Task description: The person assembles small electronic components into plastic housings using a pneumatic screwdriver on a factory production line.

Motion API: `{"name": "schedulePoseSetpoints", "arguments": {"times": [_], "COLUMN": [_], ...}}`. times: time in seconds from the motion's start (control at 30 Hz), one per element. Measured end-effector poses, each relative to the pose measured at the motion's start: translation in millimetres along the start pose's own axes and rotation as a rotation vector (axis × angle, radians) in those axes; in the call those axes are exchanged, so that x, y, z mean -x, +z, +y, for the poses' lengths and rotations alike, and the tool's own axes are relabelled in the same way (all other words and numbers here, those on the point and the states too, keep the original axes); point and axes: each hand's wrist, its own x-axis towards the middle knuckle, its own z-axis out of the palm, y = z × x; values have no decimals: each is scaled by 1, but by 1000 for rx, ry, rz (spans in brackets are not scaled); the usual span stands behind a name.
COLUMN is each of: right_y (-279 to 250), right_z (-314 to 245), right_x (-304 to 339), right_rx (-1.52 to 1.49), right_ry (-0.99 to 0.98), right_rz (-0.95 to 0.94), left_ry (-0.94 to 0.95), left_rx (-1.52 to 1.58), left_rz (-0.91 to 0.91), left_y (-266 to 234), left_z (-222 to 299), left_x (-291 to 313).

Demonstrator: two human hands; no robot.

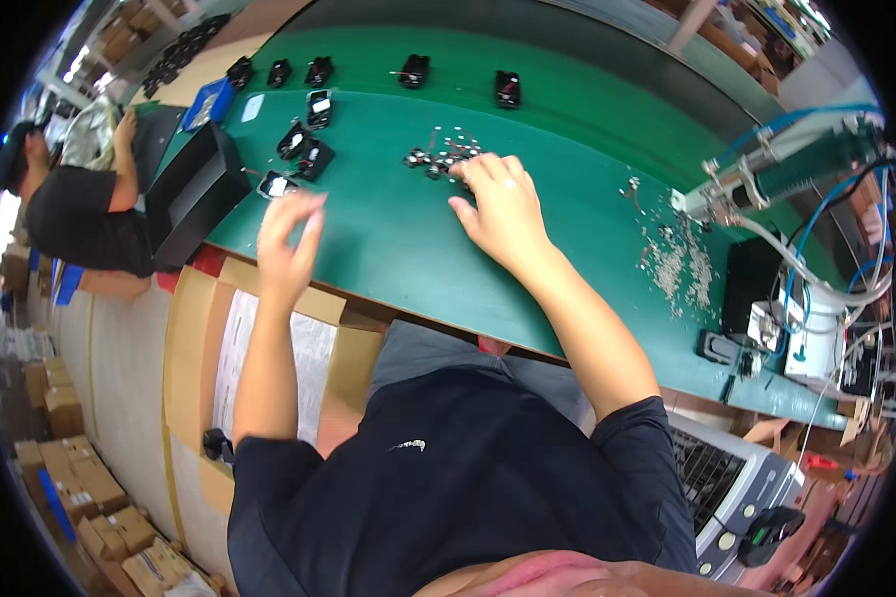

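Note:
My left hand [287, 254] hovers over the near left part of the green bench [378, 259], fingers apart and a little blurred, with nothing visible in it. Just beyond its fingertips lies a small black device with a white face [276, 185]. More black devices [314, 159] rest close behind that one. My right hand [505, 204] is at the middle of the bench, palm down, its thumb apart from the fingers. Its fingertips touch or hover at the right edge of a pile of small black and white parts with thin wires [434, 163]; the fingers partly cover the pile.
Several black devices [415, 71] stand along the green strip at the back. Small pale pieces [679, 264] are scattered at right, near a machine arm with hoses [757, 179]. A black bin [197, 194] and a person [85, 214] are at left. An open carton [194, 358] stands below the bench.

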Motion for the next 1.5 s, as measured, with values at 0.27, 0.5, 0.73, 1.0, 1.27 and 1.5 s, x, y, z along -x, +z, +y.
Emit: {"name": "schedulePoseSetpoints", "arguments": {"times": [0.27, 0.5, 0.73, 1.0, 1.27, 1.5], "right_y": [52, 58, 70, 43, -3, -53], "right_z": [-13, -2, 18, 22, -7, 21], "right_x": [-67, -93, -99, -117, -88, 53], "right_rx": [358, 661, 635, -53, -663, -707], "right_ry": [-80, -404, -292, 316, 288, 652], "right_rz": [-81, -222, -279, -347, 60, -89], "left_ry": [-800, -840, -1195, -1468, -1419, -1353], "left_rx": [-349, -628, -911, -1378, -1437, -1438], "left_rz": [153, -119, -14, 48, -84, -126], "left_y": [-121, -162, -175, -217, -229, -235], "left_z": [-50, -16, -25, -90, -83, -107], "left_x": [311, 410, 420, 399, 436, 424]}}
